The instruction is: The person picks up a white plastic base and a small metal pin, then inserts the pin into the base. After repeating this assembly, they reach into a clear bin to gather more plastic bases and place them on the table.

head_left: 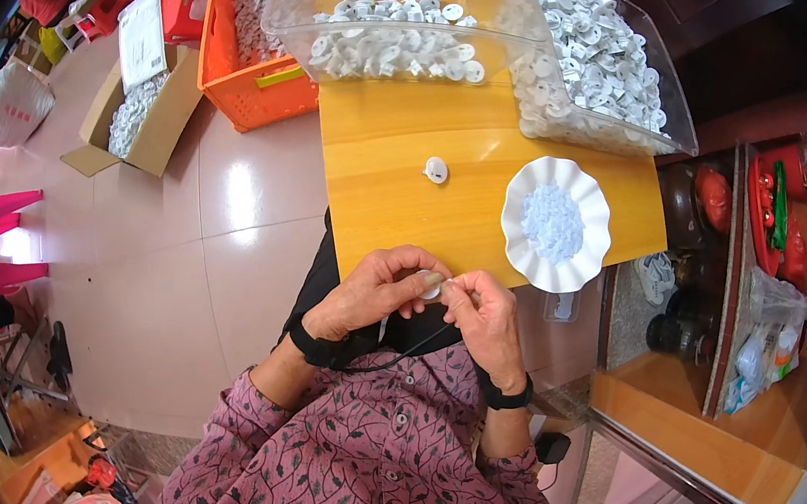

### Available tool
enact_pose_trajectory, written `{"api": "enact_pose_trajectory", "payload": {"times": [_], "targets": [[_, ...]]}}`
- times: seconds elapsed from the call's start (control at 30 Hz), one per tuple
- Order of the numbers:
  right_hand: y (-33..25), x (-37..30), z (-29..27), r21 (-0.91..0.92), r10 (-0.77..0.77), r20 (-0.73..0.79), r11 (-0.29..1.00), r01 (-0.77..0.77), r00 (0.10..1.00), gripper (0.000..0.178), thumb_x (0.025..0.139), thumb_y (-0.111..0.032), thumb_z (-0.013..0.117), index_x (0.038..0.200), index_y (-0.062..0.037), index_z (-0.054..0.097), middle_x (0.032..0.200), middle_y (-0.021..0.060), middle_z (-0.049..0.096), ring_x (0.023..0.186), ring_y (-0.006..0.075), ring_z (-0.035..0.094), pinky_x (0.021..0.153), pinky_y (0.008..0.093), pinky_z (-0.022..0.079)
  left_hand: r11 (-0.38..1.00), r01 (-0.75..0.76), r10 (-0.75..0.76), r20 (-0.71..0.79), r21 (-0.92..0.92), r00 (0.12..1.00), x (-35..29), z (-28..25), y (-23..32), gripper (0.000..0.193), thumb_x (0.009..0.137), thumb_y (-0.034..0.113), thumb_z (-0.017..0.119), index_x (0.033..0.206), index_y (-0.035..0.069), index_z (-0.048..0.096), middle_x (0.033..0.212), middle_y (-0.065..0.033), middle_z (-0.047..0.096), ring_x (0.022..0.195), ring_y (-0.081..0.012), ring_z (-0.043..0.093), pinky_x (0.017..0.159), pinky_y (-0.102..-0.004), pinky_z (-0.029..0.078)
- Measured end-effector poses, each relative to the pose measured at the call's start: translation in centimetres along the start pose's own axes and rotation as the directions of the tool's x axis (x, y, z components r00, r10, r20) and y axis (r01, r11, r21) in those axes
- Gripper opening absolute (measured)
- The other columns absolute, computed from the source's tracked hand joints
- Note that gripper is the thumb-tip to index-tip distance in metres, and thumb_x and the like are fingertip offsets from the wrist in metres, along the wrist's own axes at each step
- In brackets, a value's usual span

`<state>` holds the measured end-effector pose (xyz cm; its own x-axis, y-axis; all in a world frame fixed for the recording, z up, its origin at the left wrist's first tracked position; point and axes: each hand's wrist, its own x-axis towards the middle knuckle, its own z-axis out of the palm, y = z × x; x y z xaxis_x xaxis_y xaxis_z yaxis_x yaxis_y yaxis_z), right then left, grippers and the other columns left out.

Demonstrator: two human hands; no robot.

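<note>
My left hand point(381, 290) and my right hand point(486, 318) meet at the near edge of a yellow wooden table point(404, 162), both pinching one small white round plastic part point(432, 286) between the fingertips. A single white round part point(436, 169) lies loose on the table in front of the hands. To the right stands a white scalloped dish point(584, 259) holding several tiny white pieces point(552, 222). At the far side, two clear plastic bins point(403, 10) point(599, 54) are piled with white round parts.
An orange crate point(243, 81) with white parts sits on the tiled floor left of the table, next to an open cardboard box point(139, 109) of more parts. Red and pink stools stand far left. A wooden shelf unit point(751, 295) with bags and jars stands on the right.
</note>
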<state>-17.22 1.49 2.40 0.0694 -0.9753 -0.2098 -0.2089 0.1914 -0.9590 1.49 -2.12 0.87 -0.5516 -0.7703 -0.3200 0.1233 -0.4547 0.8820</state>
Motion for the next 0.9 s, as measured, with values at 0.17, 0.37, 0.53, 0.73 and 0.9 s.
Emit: {"api": "enact_pose_trajectory", "payload": {"times": [0.17,0.37,0.53,0.73,0.9], "targets": [[-0.6,0.1,-0.5,-0.229,-0.052,0.007,0.972,0.053,0.999,0.014,0.091,-0.009,0.066,0.087,0.0021,0.058,0.074,0.0108,0.063,0.061,0.0187,0.061,0.055,0.0312,0.048,0.989,-0.013,0.02,-0.043,0.149,0.999,0.1,0.1,0.0,0.025,0.099,0.027,0.061,0.102,0.002,0.065,0.08,0.0009,0.063,0.065,-0.0045,0.057,0.055,-0.0187,0.047],[-1.5,0.3,-0.8,-0.419,-0.173,0.108,0.885,0.203,0.979,0.016,0.088,-0.01,0.068,0.086,0.0004,0.056,0.076,0.0176,0.062,0.068,0.0354,0.062,0.059,0.0418,0.047,0.983,-0.013,0.012,0.003,0.183,1.0,0.2,-0.4,-0.1,0.026,0.097,0.028,0.064,0.095,0.002,0.066,0.071,0.0021,0.06,0.059,-0.0047,0.056,0.05,-0.0185,0.044],[-1.6,0.4,-0.9,-0.42,-0.19,0.173,0.873,0.247,0.966,0.017,0.089,-0.011,0.068,0.087,-0.0001,0.055,0.076,0.0183,0.061,0.069,0.0369,0.062,0.059,0.0428,0.047,0.984,0.056,-0.063,0.035,0.171,0.997,0.1,-0.5,1.0,0.024,0.097,0.025,0.063,0.089,0.003,0.066,0.069,0.0024,0.059,0.059,-0.0043,0.056,0.05,-0.0181,0.044],[-1.4,0.2,-0.1,-0.239,-0.129,0.071,0.96,0.143,0.989,0.013,0.094,-0.01,0.062,0.091,0.0006,0.057,0.074,0.0116,0.061,0.06,0.0211,0.062,0.055,0.0322,0.048,0.996,0.092,-0.091,-0.045,0.019,0.995,-0.2,0.0,0.9,0.023,0.098,0.024,0.061,0.088,0.004,0.065,0.069,0.0015,0.06,0.058,-0.0051,0.058,0.05,-0.0179,0.044],[-0.9,-0.4,1.3,-0.027,-0.087,-0.138,0.996,0.084,0.987,0.015,0.098,-0.014,0.061,0.094,0.0012,0.06,0.075,0.0045,0.062,0.062,0.0093,0.059,0.056,0.0245,0.047,0.99,0.029,-0.05,-0.156,-0.138,0.986,-0.2,0.4,0.4,0.023,0.098,0.025,0.061,0.089,0.004,0.065,0.069,0.0002,0.061,0.057,-0.0061,0.058,0.049,-0.0182,0.046]]}}
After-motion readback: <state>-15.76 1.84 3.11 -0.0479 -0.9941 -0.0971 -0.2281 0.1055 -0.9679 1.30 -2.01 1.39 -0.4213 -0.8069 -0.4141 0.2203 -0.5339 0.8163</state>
